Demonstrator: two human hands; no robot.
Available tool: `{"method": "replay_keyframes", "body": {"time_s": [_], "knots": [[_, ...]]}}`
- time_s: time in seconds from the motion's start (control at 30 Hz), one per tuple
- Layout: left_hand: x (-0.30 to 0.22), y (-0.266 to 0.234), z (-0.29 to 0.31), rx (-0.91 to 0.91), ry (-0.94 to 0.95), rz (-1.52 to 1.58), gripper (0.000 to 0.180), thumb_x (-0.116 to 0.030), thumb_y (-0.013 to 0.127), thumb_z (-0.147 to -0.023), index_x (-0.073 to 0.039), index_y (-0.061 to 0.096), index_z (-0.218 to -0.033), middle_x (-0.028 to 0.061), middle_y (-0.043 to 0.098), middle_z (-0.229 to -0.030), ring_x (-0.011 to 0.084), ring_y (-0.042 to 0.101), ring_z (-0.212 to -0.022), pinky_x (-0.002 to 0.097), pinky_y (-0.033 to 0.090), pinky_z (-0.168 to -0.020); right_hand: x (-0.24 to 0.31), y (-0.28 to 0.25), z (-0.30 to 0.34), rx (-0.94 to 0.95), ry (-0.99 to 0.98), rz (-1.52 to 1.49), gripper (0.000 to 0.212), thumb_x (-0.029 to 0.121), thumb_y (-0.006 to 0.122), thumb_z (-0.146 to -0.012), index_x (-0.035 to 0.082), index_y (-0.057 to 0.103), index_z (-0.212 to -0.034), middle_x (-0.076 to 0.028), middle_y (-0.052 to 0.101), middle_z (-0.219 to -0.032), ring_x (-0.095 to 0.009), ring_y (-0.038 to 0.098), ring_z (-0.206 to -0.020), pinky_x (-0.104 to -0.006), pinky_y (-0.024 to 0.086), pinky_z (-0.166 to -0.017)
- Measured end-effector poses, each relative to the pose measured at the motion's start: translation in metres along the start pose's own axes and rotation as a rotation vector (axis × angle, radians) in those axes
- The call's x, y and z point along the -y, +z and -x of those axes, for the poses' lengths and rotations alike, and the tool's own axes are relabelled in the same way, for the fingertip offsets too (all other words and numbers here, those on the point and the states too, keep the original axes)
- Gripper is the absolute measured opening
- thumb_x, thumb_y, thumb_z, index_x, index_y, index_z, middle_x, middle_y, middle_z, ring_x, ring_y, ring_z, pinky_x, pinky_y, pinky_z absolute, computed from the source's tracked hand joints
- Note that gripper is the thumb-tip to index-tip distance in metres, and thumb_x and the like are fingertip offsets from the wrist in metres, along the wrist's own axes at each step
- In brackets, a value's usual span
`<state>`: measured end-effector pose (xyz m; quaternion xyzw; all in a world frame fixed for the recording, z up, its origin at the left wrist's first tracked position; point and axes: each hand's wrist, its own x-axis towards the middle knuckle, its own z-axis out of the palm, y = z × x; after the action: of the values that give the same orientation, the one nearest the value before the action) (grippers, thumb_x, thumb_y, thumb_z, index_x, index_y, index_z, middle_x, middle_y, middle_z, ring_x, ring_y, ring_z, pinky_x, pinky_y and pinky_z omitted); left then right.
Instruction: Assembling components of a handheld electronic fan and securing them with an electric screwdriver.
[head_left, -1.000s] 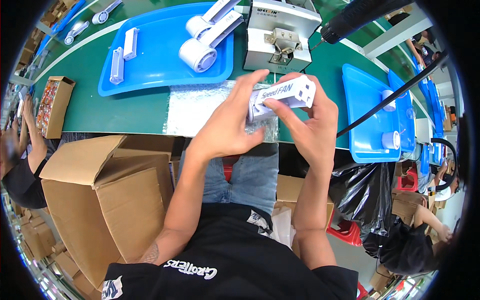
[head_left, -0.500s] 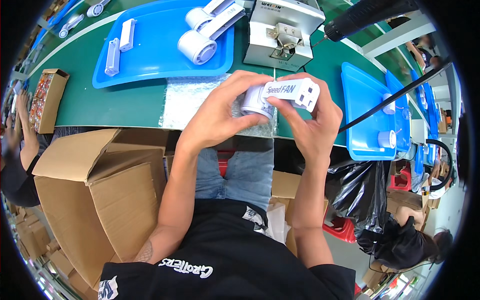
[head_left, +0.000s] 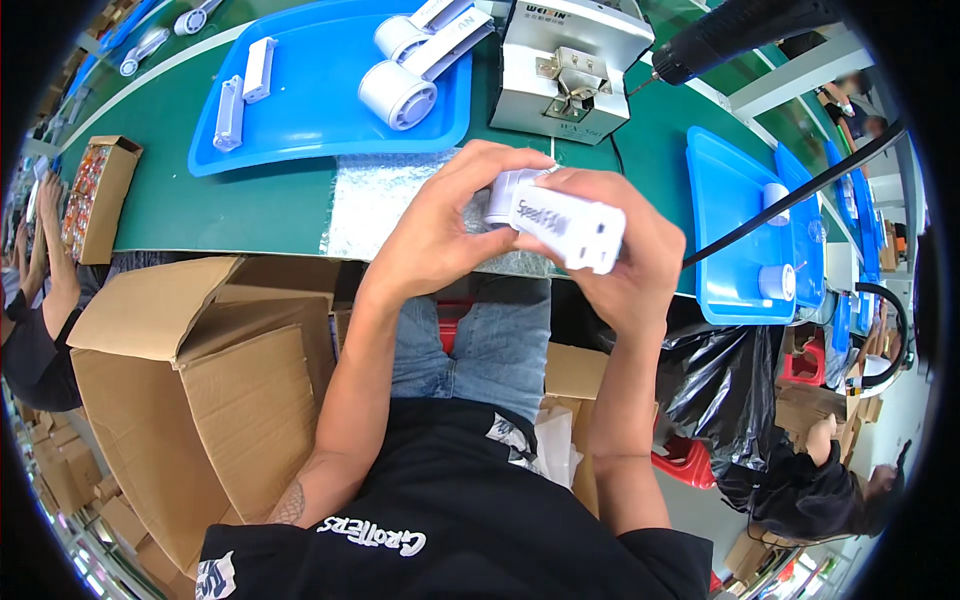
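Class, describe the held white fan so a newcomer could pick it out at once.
On the green table, find the silver machine. Nearer the person is the white fan, its round end in the left hand and squared handle in the right hand. Unlike the similar fans lying in the blue tray, this one is held.
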<state>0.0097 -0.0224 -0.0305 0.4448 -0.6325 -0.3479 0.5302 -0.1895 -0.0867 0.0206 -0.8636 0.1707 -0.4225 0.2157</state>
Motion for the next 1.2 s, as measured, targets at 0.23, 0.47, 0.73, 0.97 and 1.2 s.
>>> {"method": "replay_keyframes", "body": {"time_s": [0.23, 0.47, 0.73, 0.97, 1.2], "knots": [[-0.007, 0.005, 0.002, -0.075, -0.055, 0.044, 0.067, -0.007, 0.086, -0.078, -0.008, 0.063, -0.14, 0.0126, 0.064, -0.134, 0.0302, 0.062, -0.123, 0.0394, 0.049, -0.106, -0.005, 0.007, -0.002, -0.148, 0.269, -0.165, 0.04, 0.004, 0.093, -0.074, -0.001, 0.073, -0.108, -0.01, 0.078, -0.106, -0.019, 0.077, -0.097, -0.0302, 0.062, -0.08], [-0.004, 0.004, 0.004, -0.062, -0.018, 0.022, 0.066, -0.006, 0.084, -0.077, -0.01, 0.064, -0.14, 0.012, 0.063, -0.133, 0.0298, 0.061, -0.122, 0.0393, 0.048, -0.105, -0.01, 0.004, 0.004, -0.06, 0.157, -0.048, 0.044, 0.001, 0.092, -0.078, -0.001, 0.07, -0.116, -0.01, 0.079, -0.109, -0.017, 0.077, -0.099, -0.0301, 0.062, -0.084], [-0.005, 0.007, 0.0, -0.092, -0.033, 0.039, 0.065, -0.005, 0.086, -0.075, -0.01, 0.067, -0.137, 0.0114, 0.065, -0.129, 0.0284, 0.062, -0.12, 0.0387, 0.049, -0.103, -0.012, 0.002, -0.003, -0.043, 0.259, -0.13, 0.042, 0.001, 0.091, -0.078, -0.001, 0.071, -0.116, -0.009, 0.079, -0.107, -0.017, 0.077, -0.1, -0.0296, 0.062, -0.085], [-0.009, 0.001, -0.002, -0.199, -0.031, -0.05, 0.054, -0.008, 0.092, -0.068, -0.005, 0.076, -0.12, 0.0098, 0.069, -0.114, 0.0267, 0.068, -0.106, 0.0378, 0.054, -0.094, -0.01, 0.003, -0.01, -0.029, 0.341, -0.15, 0.04, 0.009, 0.091, -0.078, 0.004, 0.074, -0.113, -0.007, 0.079, -0.098, -0.018, 0.078, -0.091, -0.0295, 0.059, -0.079], [-0.028, -0.036, 0.003, -0.326, 0.028, 0.015, 0.063, -0.014, 0.096, -0.072, -0.008, 0.072, -0.129, 0.0064, 0.069, -0.122, 0.0198, 0.068, -0.115, 0.0376, 0.057, -0.097, 0.046, -0.027, -0.002, -0.006, 0.546, -0.406, 0.061, 0.008, 0.088, -0.08, -0.003, 0.065, -0.135, -0.02, 0.065, -0.139, -0.027, 0.067, -0.123, -0.0369, 0.057, -0.1]]}}
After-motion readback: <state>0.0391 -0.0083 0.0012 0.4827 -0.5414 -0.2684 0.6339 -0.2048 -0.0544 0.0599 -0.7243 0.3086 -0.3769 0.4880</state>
